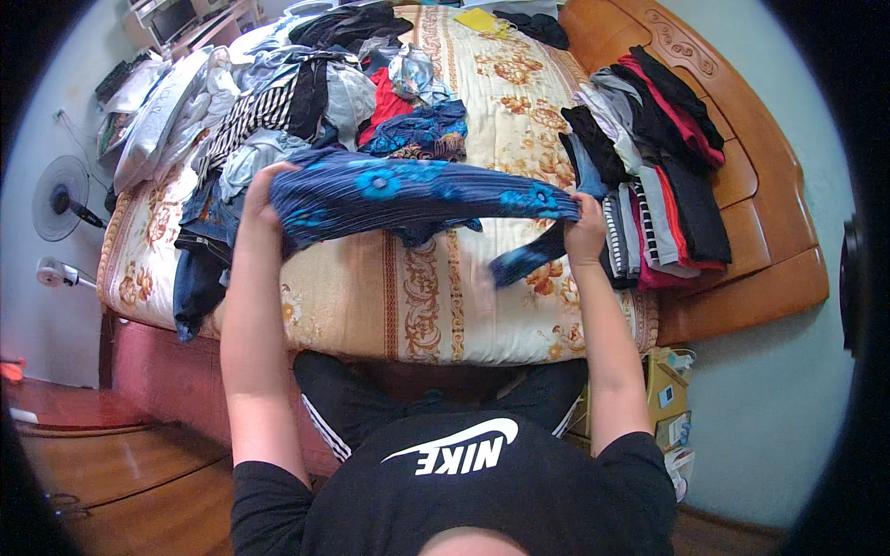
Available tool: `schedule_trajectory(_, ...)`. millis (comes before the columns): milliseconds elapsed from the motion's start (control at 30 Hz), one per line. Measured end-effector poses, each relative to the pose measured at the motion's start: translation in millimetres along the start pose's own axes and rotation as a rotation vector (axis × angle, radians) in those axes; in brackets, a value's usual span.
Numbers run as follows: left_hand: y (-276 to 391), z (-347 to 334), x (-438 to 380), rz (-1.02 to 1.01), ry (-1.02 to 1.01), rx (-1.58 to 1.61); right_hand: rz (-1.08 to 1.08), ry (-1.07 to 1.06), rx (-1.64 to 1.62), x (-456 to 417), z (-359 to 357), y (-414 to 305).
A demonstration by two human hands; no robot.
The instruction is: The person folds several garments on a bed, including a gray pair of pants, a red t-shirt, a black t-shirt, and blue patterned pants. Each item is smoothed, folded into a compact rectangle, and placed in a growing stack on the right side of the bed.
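A pleated blue garment (417, 189) with turquoise flowers is stretched between my two hands above the bed. My left hand (265, 194) grips its wide end, beside the heap of clothes. At the narrower end, my right hand (586, 226) holds the cloth near the folded stacks, and a loose strip of the garment (530, 256) hangs below it, blurred. Behind the garment lie a patterned blue cloth (421, 128) and a red cloth (389, 103). What kind of garment I hold cannot be told.
The floral bedspread (334, 299) lies before me. A heap of loose clothes (257, 115) covers its left side. Folded clothes (660, 215) stand in stacks against the wooden headboard (772, 201). A fan (61, 201) is at the far left, and a yellow item (480, 22) lies at the bed's far side.
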State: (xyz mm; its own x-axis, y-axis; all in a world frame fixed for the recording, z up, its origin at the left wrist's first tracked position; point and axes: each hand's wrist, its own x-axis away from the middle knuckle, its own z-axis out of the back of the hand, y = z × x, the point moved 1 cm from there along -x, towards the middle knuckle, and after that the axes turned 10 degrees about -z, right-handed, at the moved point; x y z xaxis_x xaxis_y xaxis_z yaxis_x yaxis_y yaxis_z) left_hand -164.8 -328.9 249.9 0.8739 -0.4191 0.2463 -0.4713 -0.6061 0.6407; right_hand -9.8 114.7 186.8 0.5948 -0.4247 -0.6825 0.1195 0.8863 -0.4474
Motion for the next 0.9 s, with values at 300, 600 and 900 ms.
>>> schedule_trajectory(300, -127.4, 194.9, 9.3, 0.280, 0.376, -0.631, 0.035, -0.516, 0.512, 153.6, -0.3, 89.8)
schedule_trajectory(600, -140.8, 259.5, 15.0, 0.129, 0.484, -1.327, -0.004, -0.680, 0.547, 206.8, 1.4, 104.3)
schedule_trajectory(900, -70.2, 317.6, 50.2, -0.195, 0.587, -1.079, -0.258, -0.972, 0.079, 221.6, 8.0, 19.1)
